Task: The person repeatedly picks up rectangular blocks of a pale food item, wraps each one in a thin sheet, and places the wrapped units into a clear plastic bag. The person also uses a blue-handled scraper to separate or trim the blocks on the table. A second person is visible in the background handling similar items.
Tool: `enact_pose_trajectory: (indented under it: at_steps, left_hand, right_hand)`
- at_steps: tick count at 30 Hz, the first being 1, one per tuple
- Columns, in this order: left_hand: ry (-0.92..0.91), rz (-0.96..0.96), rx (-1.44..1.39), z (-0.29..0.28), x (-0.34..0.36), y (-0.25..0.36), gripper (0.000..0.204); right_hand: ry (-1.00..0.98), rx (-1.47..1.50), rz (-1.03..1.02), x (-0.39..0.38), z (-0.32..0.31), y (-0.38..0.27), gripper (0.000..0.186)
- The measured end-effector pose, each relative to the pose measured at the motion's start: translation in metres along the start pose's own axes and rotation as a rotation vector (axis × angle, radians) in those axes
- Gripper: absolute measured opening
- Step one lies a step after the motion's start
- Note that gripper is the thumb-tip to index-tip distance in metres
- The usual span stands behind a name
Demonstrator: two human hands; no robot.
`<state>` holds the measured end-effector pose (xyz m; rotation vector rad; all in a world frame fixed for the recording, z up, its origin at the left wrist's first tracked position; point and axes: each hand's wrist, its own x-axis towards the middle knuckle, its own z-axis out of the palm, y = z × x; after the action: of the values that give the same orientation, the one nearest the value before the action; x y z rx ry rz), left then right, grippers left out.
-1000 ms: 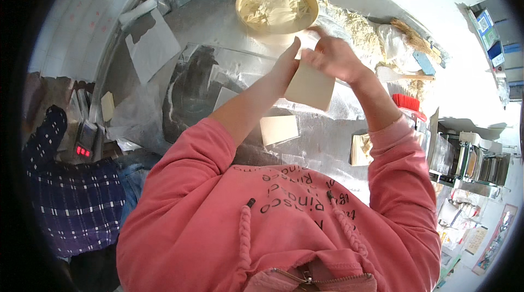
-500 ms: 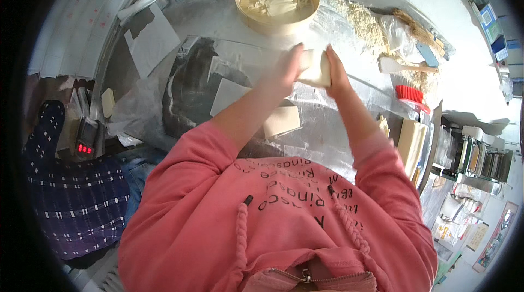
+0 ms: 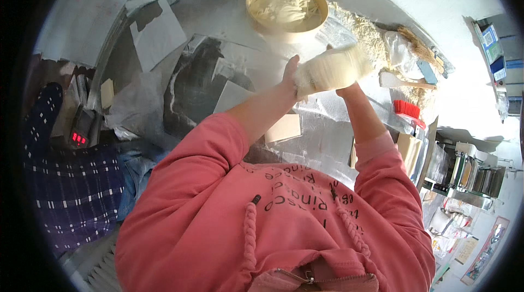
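Note:
A thick stack of pale, floury dough sheets (image 3: 331,70), blurred by motion, is held above the floured metal table (image 3: 319,117). My left hand (image 3: 291,78) grips its left end. My right hand (image 3: 348,90) is mostly hidden behind the stack, its lower edge showing under the right part and a fingertip showing above. The stack lies tilted with its broad side showing. Just beyond it stands a round wooden box (image 3: 288,35) with pale dough strips inside. A cream rectangular sheet (image 3: 284,128) lies on the table below my forearms.
Shredded dough scraps (image 3: 363,30) lie along the back right. Near them are a wooden-handled scraper (image 3: 393,80) and a red brush (image 3: 407,109). A torn white sheet (image 3: 155,35) lies back left. Another person in dark checked clothing (image 3: 76,194) sits close at left, by a red-lit display (image 3: 79,138).
The stack has swung from a compact block between my palms to a broad, tilted spread reaching right. My right hand has moved behind and under it. The view has shifted slightly.

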<state>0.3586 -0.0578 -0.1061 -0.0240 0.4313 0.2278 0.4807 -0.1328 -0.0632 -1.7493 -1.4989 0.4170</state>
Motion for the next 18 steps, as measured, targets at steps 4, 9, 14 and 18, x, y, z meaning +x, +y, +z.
enact_pose_trajectory:
  at_steps: [4,9,14,18]
  left_hand:
    - [0.014,0.03,0.161,0.003,-0.006,0.004,0.057]
    - [-0.152,-0.1,0.168,0.005,-0.012,0.017,0.059]
    - [-0.074,-0.092,0.53,0.023,-0.024,0.037,0.063]
    - [-0.329,-0.055,0.873,0.038,-0.065,0.042,0.076]
  right_hand:
    - [0.024,0.926,0.641,-0.008,-0.003,0.011,0.05]
    - [-0.024,0.206,-0.049,-0.005,-0.011,0.008,0.034]
    - [-0.081,-0.029,-0.155,0.009,-0.039,-0.073,0.03]
    - [-0.349,-0.209,-0.13,0.004,-0.059,-0.146,0.048]
